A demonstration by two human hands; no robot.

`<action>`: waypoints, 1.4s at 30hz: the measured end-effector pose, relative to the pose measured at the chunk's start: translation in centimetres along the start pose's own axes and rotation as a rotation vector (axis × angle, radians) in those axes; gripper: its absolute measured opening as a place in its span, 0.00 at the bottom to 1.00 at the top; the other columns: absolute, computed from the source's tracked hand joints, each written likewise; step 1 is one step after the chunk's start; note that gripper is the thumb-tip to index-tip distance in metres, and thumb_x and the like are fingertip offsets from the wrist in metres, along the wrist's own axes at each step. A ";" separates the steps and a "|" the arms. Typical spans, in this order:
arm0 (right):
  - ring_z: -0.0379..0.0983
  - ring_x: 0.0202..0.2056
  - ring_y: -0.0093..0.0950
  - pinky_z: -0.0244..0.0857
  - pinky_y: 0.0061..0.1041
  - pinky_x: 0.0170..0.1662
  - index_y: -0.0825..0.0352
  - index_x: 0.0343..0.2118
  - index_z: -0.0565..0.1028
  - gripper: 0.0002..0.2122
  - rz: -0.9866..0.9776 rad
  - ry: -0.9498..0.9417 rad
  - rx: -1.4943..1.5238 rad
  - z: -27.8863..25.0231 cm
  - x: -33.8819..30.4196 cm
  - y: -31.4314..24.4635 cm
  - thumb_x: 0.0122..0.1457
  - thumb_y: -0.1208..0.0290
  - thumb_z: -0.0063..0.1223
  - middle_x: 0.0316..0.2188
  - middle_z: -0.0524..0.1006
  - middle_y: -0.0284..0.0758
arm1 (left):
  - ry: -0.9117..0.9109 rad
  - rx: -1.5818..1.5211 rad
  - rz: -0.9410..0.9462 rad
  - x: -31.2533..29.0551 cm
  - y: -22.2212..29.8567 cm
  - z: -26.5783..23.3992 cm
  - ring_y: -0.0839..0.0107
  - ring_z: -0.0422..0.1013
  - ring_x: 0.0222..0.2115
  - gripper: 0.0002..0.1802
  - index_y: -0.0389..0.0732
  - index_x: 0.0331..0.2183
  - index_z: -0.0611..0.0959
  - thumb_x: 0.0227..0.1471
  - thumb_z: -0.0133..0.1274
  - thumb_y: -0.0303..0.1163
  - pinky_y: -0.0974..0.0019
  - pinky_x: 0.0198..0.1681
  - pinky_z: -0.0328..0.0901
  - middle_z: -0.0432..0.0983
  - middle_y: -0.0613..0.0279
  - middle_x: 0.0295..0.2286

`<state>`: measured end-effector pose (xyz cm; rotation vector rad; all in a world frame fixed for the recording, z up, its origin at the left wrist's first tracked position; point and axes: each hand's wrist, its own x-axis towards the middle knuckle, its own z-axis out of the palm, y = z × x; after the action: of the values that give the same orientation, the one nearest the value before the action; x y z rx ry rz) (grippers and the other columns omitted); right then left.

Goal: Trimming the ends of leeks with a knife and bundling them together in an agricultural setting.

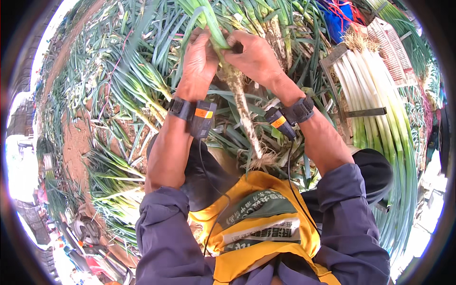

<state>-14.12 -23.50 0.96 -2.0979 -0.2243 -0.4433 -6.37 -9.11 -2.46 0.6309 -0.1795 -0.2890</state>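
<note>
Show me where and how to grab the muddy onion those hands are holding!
Probably the muddy onion is best gripped midway down its pale stalk, from above: that long, slim stretch is uncovered, while the left hand and right hand crowd its leafy end.

Reads as an open-air produce work area. Daylight is flooding the edges, bare soil (76, 142) is showing at left, leafy heaps (121, 59) are covering the ground. Trimmed stalks (363, 78) are lying bundled in a rack (365, 113) at right, a crate (392, 54) is sitting beside them. Worker is wearing an apron (266, 190), handling a leek (243, 111).
</note>
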 end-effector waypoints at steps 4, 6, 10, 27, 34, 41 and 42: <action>0.67 0.25 0.17 0.63 0.24 0.28 0.69 0.30 0.75 0.13 0.061 -0.093 0.165 0.3 -1.7 -1.3 0.55 0.64 0.66 0.23 0.76 0.31 | -0.060 0.041 -0.038 0.2 1.2 -0.7 0.62 0.78 0.34 0.12 0.38 0.44 0.78 0.57 0.57 0.28 0.57 0.38 0.75 0.79 0.56 0.34; 0.67 0.28 0.13 0.63 0.17 0.32 0.68 0.33 0.76 0.08 0.127 -0.089 0.417 0.1 -3.4 -0.3 0.59 0.69 0.62 0.28 0.77 0.27 | 0.025 0.062 -0.051 0.0 1.5 -0.7 0.61 0.77 0.33 0.16 0.42 0.45 0.76 0.54 0.60 0.24 0.56 0.37 0.76 0.78 0.57 0.34; 0.66 0.28 0.13 0.62 0.16 0.31 0.71 0.35 0.75 0.08 0.370 -0.032 0.693 -0.3 -6.9 1.6 0.58 0.75 0.62 0.28 0.74 0.26 | 0.224 -0.022 0.077 0.0 1.0 0.3 0.61 0.76 0.33 0.22 0.45 0.43 0.73 0.50 0.59 0.14 0.54 0.35 0.75 0.77 0.57 0.36; 0.75 0.44 0.51 0.69 0.48 0.47 0.64 0.46 0.75 0.19 0.616 -0.913 -0.691 -0.6 -26.6 11.6 0.49 0.66 0.56 0.40 0.79 0.50 | 0.301 0.168 0.498 6.4 9.8 -8.2 0.65 0.74 0.29 0.11 0.42 0.41 0.78 0.56 0.55 0.19 0.56 0.35 0.74 0.78 0.61 0.31; 0.77 0.44 0.44 0.70 0.35 0.47 0.67 0.49 0.76 0.15 0.252 -0.296 -0.115 -4.1 -11.7 3.3 0.62 0.66 0.55 0.43 0.79 0.46 | 0.013 0.148 0.237 1.5 9.6 -1.1 0.61 0.74 0.34 0.07 0.38 0.41 0.78 0.59 0.53 0.23 0.57 0.40 0.73 0.77 0.54 0.32; 0.73 0.32 0.22 0.69 0.25 0.37 0.69 0.41 0.80 0.12 0.050 -0.062 0.163 -1.4 2.4 -2.2 0.62 0.65 0.58 0.31 0.80 0.37 | -0.114 -0.076 0.106 0.6 4.2 3.6 0.57 0.76 0.41 0.08 0.40 0.41 0.79 0.58 0.56 0.26 0.55 0.47 0.74 0.79 0.50 0.40; 0.71 0.29 0.19 0.69 0.24 0.35 0.69 0.38 0.81 0.10 0.037 -0.058 0.224 -0.8 2.6 -2.7 0.62 0.66 0.58 0.28 0.80 0.35 | -0.104 -0.069 0.107 0.5 4.4 3.2 0.57 0.76 0.41 0.08 0.40 0.41 0.79 0.58 0.56 0.26 0.55 0.47 0.74 0.79 0.50 0.40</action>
<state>-12.81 -22.82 4.47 -1.8932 -0.2569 -0.3196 -5.79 -7.60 2.76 0.5360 -0.3009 -0.2243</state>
